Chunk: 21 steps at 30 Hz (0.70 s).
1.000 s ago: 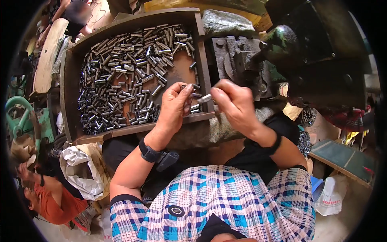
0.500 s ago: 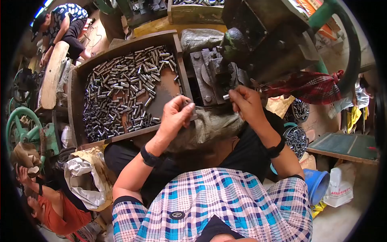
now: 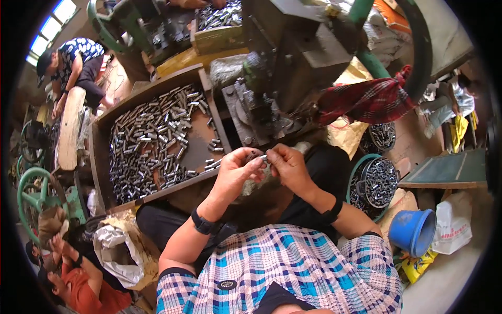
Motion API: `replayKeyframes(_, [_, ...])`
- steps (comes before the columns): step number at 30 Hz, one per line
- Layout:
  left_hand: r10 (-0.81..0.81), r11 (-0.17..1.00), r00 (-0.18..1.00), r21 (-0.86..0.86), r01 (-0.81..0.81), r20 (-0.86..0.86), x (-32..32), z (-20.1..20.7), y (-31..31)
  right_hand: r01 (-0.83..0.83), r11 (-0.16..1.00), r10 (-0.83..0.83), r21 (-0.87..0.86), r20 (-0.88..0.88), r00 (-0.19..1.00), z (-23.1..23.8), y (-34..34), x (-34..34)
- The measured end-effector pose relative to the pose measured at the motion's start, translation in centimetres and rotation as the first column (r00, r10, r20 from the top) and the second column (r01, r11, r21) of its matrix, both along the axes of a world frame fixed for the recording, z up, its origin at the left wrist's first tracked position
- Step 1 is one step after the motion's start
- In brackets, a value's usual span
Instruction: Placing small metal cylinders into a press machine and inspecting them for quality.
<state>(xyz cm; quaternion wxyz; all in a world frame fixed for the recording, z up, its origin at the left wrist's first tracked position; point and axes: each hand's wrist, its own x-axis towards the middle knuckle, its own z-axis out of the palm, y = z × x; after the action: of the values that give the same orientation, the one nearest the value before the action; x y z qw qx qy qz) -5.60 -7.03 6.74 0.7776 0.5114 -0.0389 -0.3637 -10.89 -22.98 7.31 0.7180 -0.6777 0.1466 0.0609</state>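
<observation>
Both hands meet in front of the press, above my lap. Between the fingertips of my right hand (image 3: 290,168) is a short shiny metal tube (image 3: 264,157), held in a pinch. My left hand (image 3: 234,175) is closed, its thumb and fingers at the same tube; darker small pieces seem to sit within its fingers, partly hidden. Just beyond the hands stands the dark, greasy press (image 3: 244,116) with its bolted base plate. To the left, a wooden tray (image 3: 201,131) holds many loose metal tubes (image 3: 151,123), some lying close to my left hand.
At the right are a metal basin of tubes (image 3: 377,183), a blue bucket (image 3: 410,230) and a green board (image 3: 449,170). A red checked cloth (image 3: 366,102) hangs by the press. An open sack (image 3: 117,251) stands lower left. Other people sit at the left, beside a green handwheel (image 3: 34,196).
My right hand has come away from the press with the tube and joined my left hand. My left hand has shifted right and nearer. The whole view has turned slightly.
</observation>
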Motion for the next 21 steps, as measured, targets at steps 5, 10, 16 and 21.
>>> replayKeyframes(5, [0.082,0.996,0.997,-0.02,-0.082,-0.005,1.7,-0.3,-0.1,0.028,0.865,0.079,-0.501,0.191,0.978,3.6,-2.3,-0.1])
replayKeyframes(10, [0.196,0.979,0.98,0.056,-0.197,0.014,5.7,-1.6,1.2,0.717,0.611,0.046,-0.336,0.919,0.392,12.5,-9.7,-3.9])
replayKeyframes(16, [0.278,0.943,0.953,0.154,-0.295,0.12,10.8,-3.9,0.6,0.808,0.495,-0.447,-0.32,0.704,0.552,9.4,-15.8,0.8])
replayKeyframes(21, [0.265,0.94,0.946,0.169,-0.297,0.186,13.0,-5.5,-0.9,0.762,0.647,-0.499,0.028,0.771,0.395,7.1,-16.6,1.5])
